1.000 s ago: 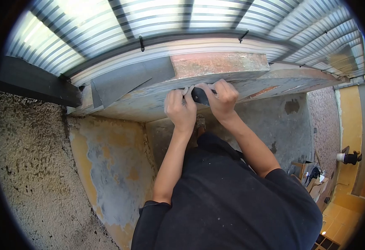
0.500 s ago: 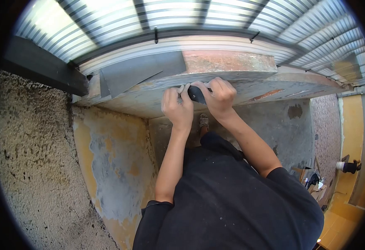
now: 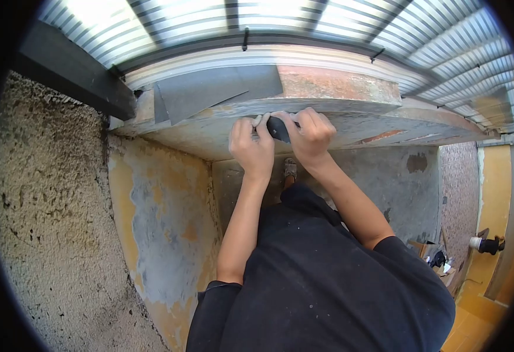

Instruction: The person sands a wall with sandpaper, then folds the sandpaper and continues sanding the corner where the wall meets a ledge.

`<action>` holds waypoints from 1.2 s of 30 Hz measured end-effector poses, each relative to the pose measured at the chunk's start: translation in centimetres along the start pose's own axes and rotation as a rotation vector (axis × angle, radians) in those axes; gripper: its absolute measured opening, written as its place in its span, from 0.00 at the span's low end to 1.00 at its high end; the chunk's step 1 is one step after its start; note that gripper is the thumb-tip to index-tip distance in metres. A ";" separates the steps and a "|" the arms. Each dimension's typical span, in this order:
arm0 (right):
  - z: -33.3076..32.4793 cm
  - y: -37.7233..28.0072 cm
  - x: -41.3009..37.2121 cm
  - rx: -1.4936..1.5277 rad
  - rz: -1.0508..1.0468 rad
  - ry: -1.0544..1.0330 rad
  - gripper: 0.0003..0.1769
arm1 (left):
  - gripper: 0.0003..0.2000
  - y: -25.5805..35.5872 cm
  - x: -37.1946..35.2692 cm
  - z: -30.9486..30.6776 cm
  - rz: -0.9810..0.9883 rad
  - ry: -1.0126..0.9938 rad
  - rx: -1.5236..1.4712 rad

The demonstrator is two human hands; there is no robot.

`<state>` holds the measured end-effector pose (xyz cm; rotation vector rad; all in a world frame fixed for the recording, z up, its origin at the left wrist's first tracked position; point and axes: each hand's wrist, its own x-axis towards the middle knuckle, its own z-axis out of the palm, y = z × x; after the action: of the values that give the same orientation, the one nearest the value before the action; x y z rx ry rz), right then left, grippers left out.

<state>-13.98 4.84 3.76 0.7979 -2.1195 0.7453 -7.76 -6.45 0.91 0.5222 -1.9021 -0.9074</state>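
Observation:
A small dark piece of sandpaper (image 3: 278, 130) is between my two hands, in front of the wall below the ledge. My left hand (image 3: 250, 146) pinches its left side with curled fingers, thumb and fingertips close to my other hand. My right hand (image 3: 313, 136) closes on the right side, its thumb lying along the dark surface. Fingers cover much of the piece, so its full shape is hidden. Beyond my hands, larger dark grey sheets (image 3: 210, 88), like sandpaper, lie overlapping on top of the ledge (image 3: 342, 88).
A dark beam (image 3: 75, 70) and a rough wall (image 3: 51, 205) stand at the left. Patchy yellow and grey plaster covers the low wall (image 3: 163, 217). Corrugated translucent sheeting (image 3: 280, 17) rises behind the ledge. Boxes and odds and ends (image 3: 436, 258) sit on the floor at the right.
The view has turned slightly, so the ledge and its sheets appear farther right. Both hands keep nearly the same place and grip on the sandpaper.

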 end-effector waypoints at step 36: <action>3.3 -4.7 0.3 0.087 -0.012 0.012 0.19 | 0.09 -3.0 2.4 -3.8 0.026 0.054 0.060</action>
<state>-12.17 -0.60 3.35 0.8500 -2.0814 0.8389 -5.57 -11.36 1.08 0.5509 -1.8872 -0.8140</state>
